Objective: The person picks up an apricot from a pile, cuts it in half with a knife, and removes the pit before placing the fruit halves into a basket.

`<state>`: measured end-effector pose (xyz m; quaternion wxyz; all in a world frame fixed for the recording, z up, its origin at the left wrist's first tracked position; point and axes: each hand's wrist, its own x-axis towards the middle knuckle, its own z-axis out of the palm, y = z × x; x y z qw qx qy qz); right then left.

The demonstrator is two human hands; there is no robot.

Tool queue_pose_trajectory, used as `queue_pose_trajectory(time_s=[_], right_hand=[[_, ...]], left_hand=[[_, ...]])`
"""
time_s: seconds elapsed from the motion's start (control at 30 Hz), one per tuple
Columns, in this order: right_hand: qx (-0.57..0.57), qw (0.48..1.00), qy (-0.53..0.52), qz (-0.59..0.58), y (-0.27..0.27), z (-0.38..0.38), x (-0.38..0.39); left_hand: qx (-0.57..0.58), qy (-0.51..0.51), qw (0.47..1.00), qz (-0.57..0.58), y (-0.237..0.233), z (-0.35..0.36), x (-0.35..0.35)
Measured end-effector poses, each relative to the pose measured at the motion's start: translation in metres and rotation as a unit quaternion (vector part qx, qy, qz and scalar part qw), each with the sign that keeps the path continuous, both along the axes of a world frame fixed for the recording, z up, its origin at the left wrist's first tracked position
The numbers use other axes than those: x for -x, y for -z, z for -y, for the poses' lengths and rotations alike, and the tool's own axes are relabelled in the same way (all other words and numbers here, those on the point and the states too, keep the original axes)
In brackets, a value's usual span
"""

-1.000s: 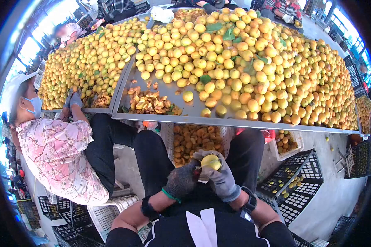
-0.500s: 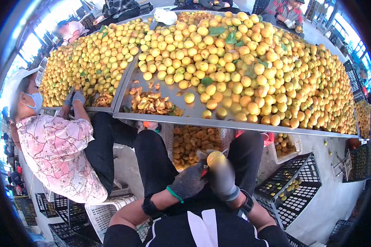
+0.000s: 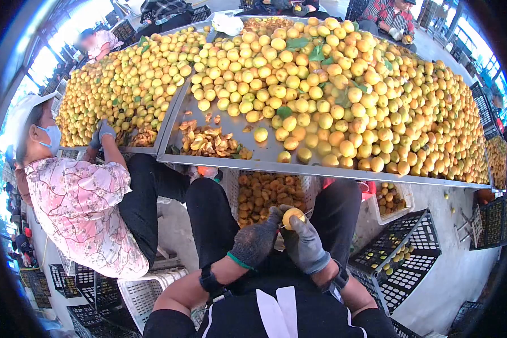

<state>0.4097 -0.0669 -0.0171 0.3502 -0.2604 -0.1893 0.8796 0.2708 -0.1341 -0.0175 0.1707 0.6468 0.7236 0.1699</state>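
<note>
Hundreds of yellow-orange fruits (image 3: 372,101) are heaped across the metal table (image 3: 194,115) ahead of me, with green leaves (image 3: 316,53) scattered among them. A raised metal divider splits the surface, and on the bare patch near its front edge I see a small pile of opened fruit pieces (image 3: 208,141). A white bag (image 3: 227,24) sits at the far side. To my left, a person in a pink floral top (image 3: 76,208) reaches to the fruit with gloved hands; others sit beyond the table. Down on the grey floor (image 3: 439,242) to my right are black crates (image 3: 425,256), and a white crate (image 3: 407,197) of fruit stands by the table's edge. Another crate (image 3: 311,191), holding darker fruit, is between my knees, just beyond the hands.

My right hand (image 3: 305,245), in a grey glove, is closed around one pale yellow fruit (image 3: 293,217), held at the fingers and thumb above my lap. My left hand (image 3: 254,243), in a dark glove with a green cuff, is beside it, fingertips close to the fruit's left side; whether it grips anything I cannot tell.
</note>
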Motion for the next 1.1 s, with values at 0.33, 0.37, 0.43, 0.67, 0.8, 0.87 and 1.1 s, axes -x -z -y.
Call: queue_pose_trajectory(time_s=[0.33, 0.37, 0.43, 0.67, 0.8, 0.87, 1.1], right_hand=[[-0.073, 0.995, 0.008, 0.067, -0.004, 0.001, -0.002], [-0.078, 0.996, -0.018, 0.038, -0.008, -0.001, -0.004], [-0.122, 0.991, -0.032, 0.048, -0.013, -0.003, -0.006], [-0.175, 0.980, -0.053, 0.078, -0.009, -0.004, -0.008], [-0.289, 0.952, -0.014, 0.095, -0.020, -0.002, -0.001], [-0.244, 0.966, -0.021, 0.086, -0.015, -0.004, -0.003], [-0.039, 0.999, -0.027, 0.001, 0.004, 0.007, 0.004]], left_hand=[[-0.047, 0.014, 0.998, 0.042, -0.007, -0.001, -0.002], [-0.023, 0.015, 0.998, 0.061, -0.005, 0.001, -0.002], [0.000, 0.014, 0.997, 0.077, -0.004, 0.002, -0.002], [0.021, 0.018, 0.988, 0.150, -0.004, 0.002, 0.000], [0.091, 0.000, 0.982, 0.163, -0.031, -0.006, 0.005], [0.055, 0.022, 0.985, 0.165, -0.026, 0.000, 0.005], [0.097, -0.004, 0.991, 0.090, -0.011, 0.009, 0.008]])
